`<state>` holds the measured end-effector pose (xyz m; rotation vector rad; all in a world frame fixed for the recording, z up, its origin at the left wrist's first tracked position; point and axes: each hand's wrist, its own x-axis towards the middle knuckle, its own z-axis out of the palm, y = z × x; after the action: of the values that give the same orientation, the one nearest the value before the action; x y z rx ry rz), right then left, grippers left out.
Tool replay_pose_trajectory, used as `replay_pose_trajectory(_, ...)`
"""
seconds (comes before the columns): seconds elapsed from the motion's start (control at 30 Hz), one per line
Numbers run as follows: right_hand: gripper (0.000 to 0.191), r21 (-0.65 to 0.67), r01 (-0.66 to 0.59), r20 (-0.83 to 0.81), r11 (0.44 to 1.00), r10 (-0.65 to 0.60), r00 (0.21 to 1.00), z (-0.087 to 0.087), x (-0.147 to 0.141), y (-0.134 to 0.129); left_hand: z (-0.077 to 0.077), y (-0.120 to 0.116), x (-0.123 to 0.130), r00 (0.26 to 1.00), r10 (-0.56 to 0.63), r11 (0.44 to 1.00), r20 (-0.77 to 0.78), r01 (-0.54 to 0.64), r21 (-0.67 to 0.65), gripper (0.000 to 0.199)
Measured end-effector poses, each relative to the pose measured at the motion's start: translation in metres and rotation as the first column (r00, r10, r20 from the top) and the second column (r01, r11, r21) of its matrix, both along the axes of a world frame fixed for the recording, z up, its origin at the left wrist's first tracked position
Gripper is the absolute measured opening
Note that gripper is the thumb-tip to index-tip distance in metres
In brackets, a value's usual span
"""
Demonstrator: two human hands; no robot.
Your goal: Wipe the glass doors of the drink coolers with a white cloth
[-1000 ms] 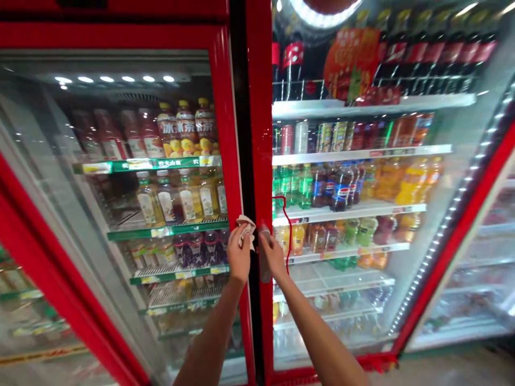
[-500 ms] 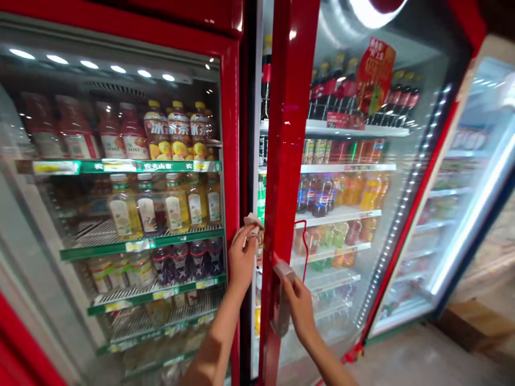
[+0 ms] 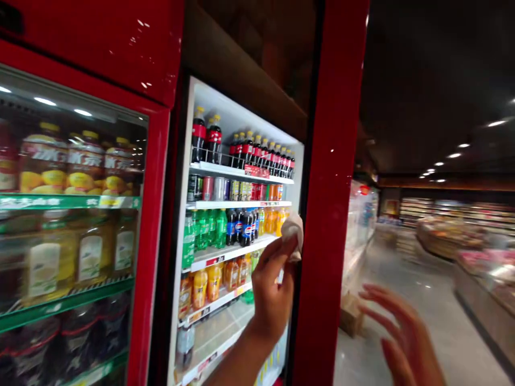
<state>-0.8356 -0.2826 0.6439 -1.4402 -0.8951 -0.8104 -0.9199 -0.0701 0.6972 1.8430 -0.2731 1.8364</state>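
Note:
My left hand (image 3: 273, 279) is closed on a crumpled white wipe (image 3: 293, 230), either a cloth or a tissue. It is held up beside the inner edge of the red fridge door (image 3: 336, 177), which stands open; whether the wipe touches the door I cannot tell. Behind that hand is the lit fridge interior with shelves of bottles and cans, cola bottles (image 3: 247, 147) at the top. My right hand (image 3: 402, 332), blurred, is in the air to the right of the door with its fingers apart, holding nothing.
On the left stands another red-framed fridge (image 3: 156, 241) with a glass door and bottled drinks (image 3: 90, 257) inside. A cardboard box (image 3: 352, 316) lies on the floor beyond the door. Farther right are a shop aisle (image 3: 394, 300) and display counters (image 3: 486, 279).
The fridge door has swung open, baring the shelves. My right hand has let go of the door handle. My left hand has moved with the wipe to the door's inner edge. The view has turned.

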Motion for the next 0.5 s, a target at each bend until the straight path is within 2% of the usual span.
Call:
replay_pose_trajectory(0.07,0.059,0.047,0.105,0.135,0.993,-0.111,0.985,0.060,-0.005,-0.022,-0.001,-0.028,0.014,0.997,-0.059,0.997,0.045,0.056,0.060,0.059)
replay_pose_trajectory(0.1,0.064,0.012,0.150,0.207,0.989,-0.149,0.967,0.088,-0.008,-0.029,-0.001,-0.041,0.023,0.993,-0.095,0.992,0.068,0.088,0.090,0.063)
replay_pose_trajectory(0.2,0.071,0.022,0.318,0.464,0.948,-0.291,0.837,0.162,-0.009,-0.044,0.006,-0.076,0.049,0.971,-0.205,0.964,0.121,0.179,0.195,0.070)
replay_pose_trajectory(0.27,0.072,0.069,0.464,0.573,0.883,-0.416,0.706,0.199,-0.003,-0.056,0.017,-0.095,0.066,0.948,-0.283,0.932,0.145,0.236,0.274,0.069)
replay_pose_trajectory(0.37,0.083,0.109,0.644,0.672,0.757,-0.534,0.513,0.235,0.016,-0.080,0.045,-0.117,0.092,0.916,-0.361,0.902,0.174,0.296,0.314,0.063)
replay_pose_trajectory(0.43,0.085,0.127,0.729,0.686,0.673,-0.590,0.426,0.247,0.034,-0.098,0.073,-0.128,0.113,0.907,-0.363,0.912,0.213,0.299,0.281,0.057)
replay_pose_trajectory(0.5,0.086,0.137,0.784,0.696,0.605,-0.622,0.359,0.250,0.053,-0.115,0.110,-0.137,0.138,0.900,-0.338,0.929,0.275,0.272,0.250,0.055)
